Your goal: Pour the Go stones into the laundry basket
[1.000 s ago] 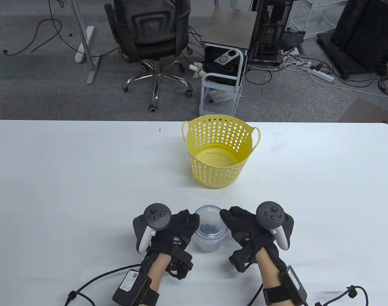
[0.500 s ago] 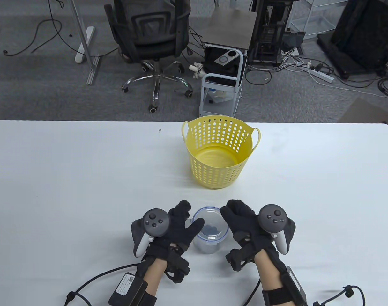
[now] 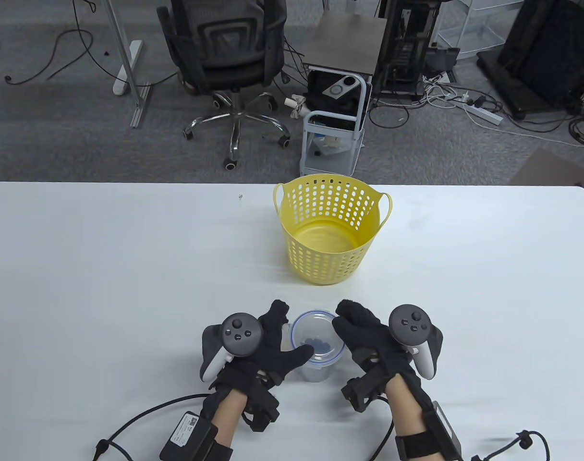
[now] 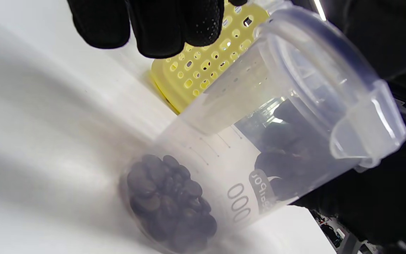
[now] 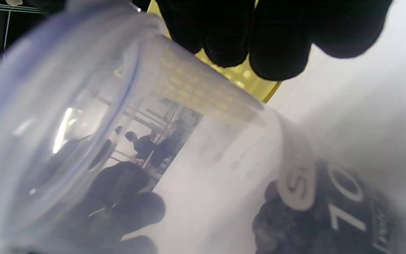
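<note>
Now my left hand (image 3: 268,343) and my right hand (image 3: 369,338) cup the clear measuring cup (image 3: 317,343) from both sides, fingers curled against its wall. Black Go stones (image 4: 169,203) lie in its bottom, and the yellow laundry basket (image 3: 331,228) stands upright on the white table (image 3: 104,269) just beyond it.

Cup (image 3: 316,343): clear plastic, glossy, slightly frosted wall, bluish rim, white printed markings. Stones (image 4: 169,203): dark, smooth, faint sheen. Basket (image 3: 328,228): yellow plastic, perforated, matt-to-satin. Desk (image 3: 104,269): white, smooth, matt. Left hand (image 3: 268,345) and right hand (image 3: 369,338): black knit cloth gloves, matt, finely textured. Trackers: grey and white plastic, satin.
</note>
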A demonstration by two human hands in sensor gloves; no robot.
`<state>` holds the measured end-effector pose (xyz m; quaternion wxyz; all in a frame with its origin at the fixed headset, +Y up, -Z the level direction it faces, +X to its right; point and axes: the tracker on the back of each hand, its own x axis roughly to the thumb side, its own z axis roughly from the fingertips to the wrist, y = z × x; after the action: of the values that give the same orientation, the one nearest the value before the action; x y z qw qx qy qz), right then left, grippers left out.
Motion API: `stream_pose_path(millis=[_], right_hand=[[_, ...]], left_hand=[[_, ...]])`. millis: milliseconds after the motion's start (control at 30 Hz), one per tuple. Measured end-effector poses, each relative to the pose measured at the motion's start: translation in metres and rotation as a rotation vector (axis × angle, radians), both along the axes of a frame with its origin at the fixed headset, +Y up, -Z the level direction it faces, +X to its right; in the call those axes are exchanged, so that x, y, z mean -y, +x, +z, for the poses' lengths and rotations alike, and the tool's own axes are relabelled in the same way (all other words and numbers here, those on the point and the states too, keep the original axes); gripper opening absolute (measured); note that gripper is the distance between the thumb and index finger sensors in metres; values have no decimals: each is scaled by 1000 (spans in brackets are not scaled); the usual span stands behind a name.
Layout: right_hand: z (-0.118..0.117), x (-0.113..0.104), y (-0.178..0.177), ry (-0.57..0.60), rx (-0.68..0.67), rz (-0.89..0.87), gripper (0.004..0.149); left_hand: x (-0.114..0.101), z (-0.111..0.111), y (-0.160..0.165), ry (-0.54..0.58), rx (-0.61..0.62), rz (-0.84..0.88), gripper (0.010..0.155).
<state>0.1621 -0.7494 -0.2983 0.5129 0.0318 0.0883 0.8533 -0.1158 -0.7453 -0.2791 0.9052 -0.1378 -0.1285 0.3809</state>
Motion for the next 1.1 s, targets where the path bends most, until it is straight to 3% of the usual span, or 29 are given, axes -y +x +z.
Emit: stream_pose_path(millis=[267, 600, 1100], right_hand=[[-4, -1, 9, -62, -151, -93, 75], [-1, -8, 2, -85, -288, 6, 99], [11, -22, -21, -36, -282, 198, 106]], left_hand=[[3, 0, -7, 68, -174, 37, 98], [4, 0, -9, 171, -332, 23, 89], [7, -9, -7, 244, -437, 9, 82]])
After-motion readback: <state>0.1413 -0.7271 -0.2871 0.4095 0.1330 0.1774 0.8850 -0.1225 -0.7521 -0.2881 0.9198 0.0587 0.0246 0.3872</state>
